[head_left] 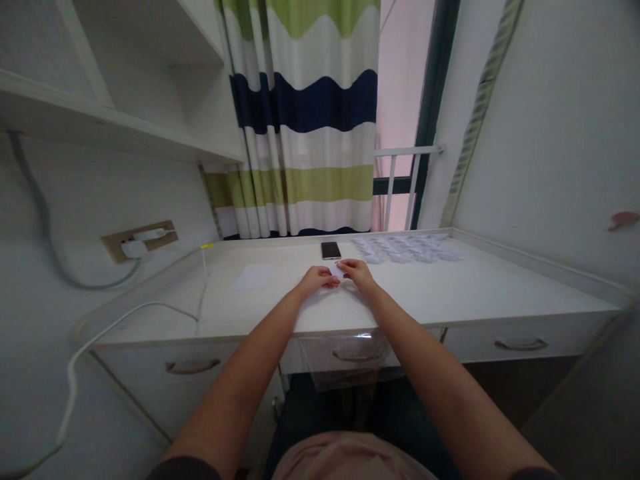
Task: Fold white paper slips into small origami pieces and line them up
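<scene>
Both hands meet over the middle of a white desk (280, 310), a small piece of white paper (336, 271) between them. My left hand (319, 279) has its fingers curled around the paper's left and lower side. With thumb and fingers pinched, my right hand (355, 273) grips the paper's right side. Fingers cover much of the paper, so its exact shape is hidden. Just beyond the hands lies a black phone (331, 251). A stack of flat white paper sheets (253, 277) rests to the left. Several small folded white paper pieces (405, 248) sit in rows at the back right.
A clear plastic sheet or bag (345, 360) hangs from the desk's front edge, over a drawer. A white cable (150, 305) runs across the desk's left end. Plugs (135, 248) sit in a wall socket. Shelves (150, 100) overhang the left side; a striped curtain (310, 120) hangs behind.
</scene>
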Available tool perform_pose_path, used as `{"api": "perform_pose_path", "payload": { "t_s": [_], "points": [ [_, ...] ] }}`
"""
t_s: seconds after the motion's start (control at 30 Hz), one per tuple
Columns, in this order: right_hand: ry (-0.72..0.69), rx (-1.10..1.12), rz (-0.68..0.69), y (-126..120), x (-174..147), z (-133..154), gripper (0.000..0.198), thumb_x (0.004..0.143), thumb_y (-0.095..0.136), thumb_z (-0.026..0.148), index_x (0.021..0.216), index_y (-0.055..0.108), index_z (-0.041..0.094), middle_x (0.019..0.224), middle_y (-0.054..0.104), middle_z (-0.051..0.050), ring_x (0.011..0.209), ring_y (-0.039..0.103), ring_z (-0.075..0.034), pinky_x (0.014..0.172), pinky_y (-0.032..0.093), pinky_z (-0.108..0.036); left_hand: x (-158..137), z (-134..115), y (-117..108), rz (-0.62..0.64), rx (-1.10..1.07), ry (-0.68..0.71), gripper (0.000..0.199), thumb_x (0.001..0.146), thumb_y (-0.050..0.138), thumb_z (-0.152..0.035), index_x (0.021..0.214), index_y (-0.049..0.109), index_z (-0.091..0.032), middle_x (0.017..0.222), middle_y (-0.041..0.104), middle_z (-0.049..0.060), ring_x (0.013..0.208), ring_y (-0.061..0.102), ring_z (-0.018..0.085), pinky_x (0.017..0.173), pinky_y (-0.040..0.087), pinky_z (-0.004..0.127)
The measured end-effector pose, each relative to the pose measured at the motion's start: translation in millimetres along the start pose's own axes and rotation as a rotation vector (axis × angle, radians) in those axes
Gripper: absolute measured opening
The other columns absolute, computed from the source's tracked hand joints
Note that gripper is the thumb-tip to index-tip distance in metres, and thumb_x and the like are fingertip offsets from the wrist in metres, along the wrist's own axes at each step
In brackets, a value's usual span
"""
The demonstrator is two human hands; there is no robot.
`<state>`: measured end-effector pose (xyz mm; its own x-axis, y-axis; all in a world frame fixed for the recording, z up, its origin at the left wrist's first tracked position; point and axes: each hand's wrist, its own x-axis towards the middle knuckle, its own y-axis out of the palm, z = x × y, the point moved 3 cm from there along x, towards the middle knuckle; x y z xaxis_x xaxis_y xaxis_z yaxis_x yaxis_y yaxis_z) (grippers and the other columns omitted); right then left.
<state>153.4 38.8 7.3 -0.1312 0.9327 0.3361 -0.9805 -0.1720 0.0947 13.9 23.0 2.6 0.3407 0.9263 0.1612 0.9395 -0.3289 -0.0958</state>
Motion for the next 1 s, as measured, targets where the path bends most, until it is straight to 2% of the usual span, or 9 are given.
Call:
{"api": "perform_pose_path", "payload": {
  "t_s": [0.23, 0.47, 0.63, 1.0],
  "points": [
    [0.039, 0.049, 0.051, 4.1, -4.6, 3.6, 0.031, 0.052, 0.072, 0.041, 0.069, 0.066, 0.016, 0.066, 0.063, -0.002, 0.06, 0.054, -0.011, 0.056, 0.043, -0.024, -2.4, -4.9, -1.4, -0.002, -0.023, 0.008, 0.03, 0.055, 0.076, -0.029, 0.072, 0.061, -0.009, 0.066, 0.067, 0.006, 0.059, 0.061, 0.012, 0.067, 0.048, 0.029],
    [-0.05, -0.049, 0.044, 1.5, 0.7, -1.4, 0.029, 0.057, 0.068, 0.042, 0.071, 0.063, 0.017, 0.066, 0.063, -0.002, 0.061, 0.055, -0.012, 0.054, 0.043, -0.024, -0.6, -4.9, -2.3, -0.11, 0.026, 0.021, 0.032, 0.056, 0.075, -0.028, 0.078, 0.059, -0.012, 0.071, 0.064, 0.004, 0.063, 0.061, 0.013, 0.055, 0.047, 0.024],
    [-0.069, -0.142, 0.107, 2.8, 5.6, -9.1, 0.028, 0.055, 0.068, 0.039, 0.069, 0.062, 0.016, 0.061, 0.062, -0.001, 0.056, 0.053, -0.012, 0.049, 0.04, -0.023, 2.5, -4.8, -7.2, -0.214, 0.072, 0.111, 0.031, 0.055, 0.075, -0.032, 0.071, 0.058, -0.012, 0.067, 0.059, 0.001, 0.06, 0.055, 0.01, 0.051, 0.046, 0.02],
    [-0.114, -0.213, 0.116, 4.5, 8.1, -10.0, 0.022, 0.058, 0.065, 0.035, 0.066, 0.059, 0.016, 0.056, 0.058, 0.0, 0.052, 0.05, -0.01, 0.048, 0.037, -0.023, 0.3, -7.9, -5.4, -0.246, 0.082, 0.099, 0.025, 0.061, 0.068, -0.033, 0.07, 0.054, -0.015, 0.067, 0.058, 0.001, 0.062, 0.056, 0.011, 0.048, 0.045, 0.019]
  ]
}}
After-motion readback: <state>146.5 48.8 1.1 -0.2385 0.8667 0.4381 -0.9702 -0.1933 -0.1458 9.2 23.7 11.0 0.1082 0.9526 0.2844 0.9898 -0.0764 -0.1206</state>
